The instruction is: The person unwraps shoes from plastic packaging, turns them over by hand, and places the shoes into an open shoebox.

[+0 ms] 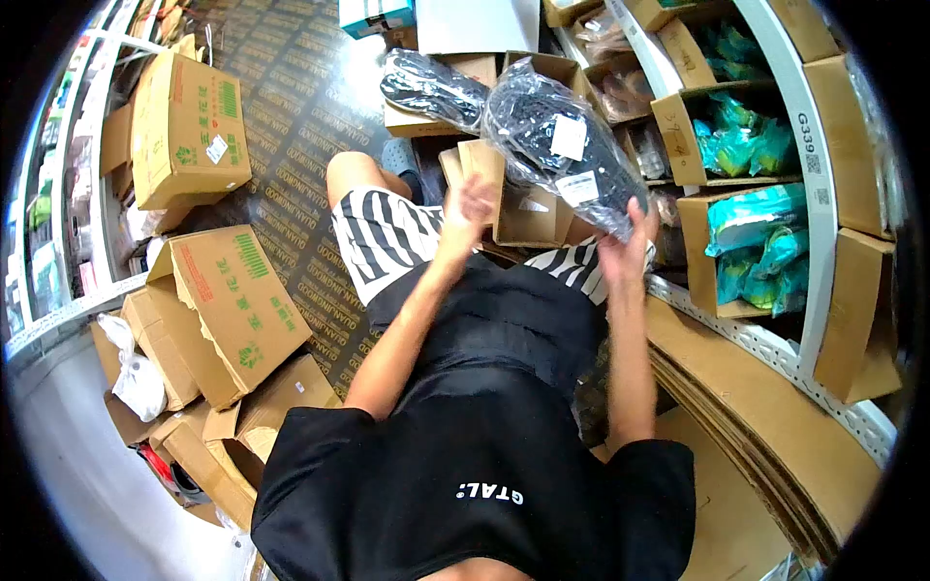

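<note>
My right hand (625,242) grips the near end of a clear plastic bag of black footwear (552,136), which looks like slippers or soles. Two white labels are stuck on the bag. My left hand (467,205) is slightly blurred, fingers apart, holding nothing, beside the raised flaps of an open cardboard box (535,221) between my knees. The held bag hangs tilted over that box and hides part of it. A second bagged black pair (433,89) rests on a carton just beyond, to the left.
On the right, a metal rack (817,194) carries open cartons with teal-bagged goods (741,136). Flattened cardboard (746,387) leans below it. Large cartons (189,131) stand at left on the patterned floor (291,107). A white plastic bag (140,387) lies among more boxes.
</note>
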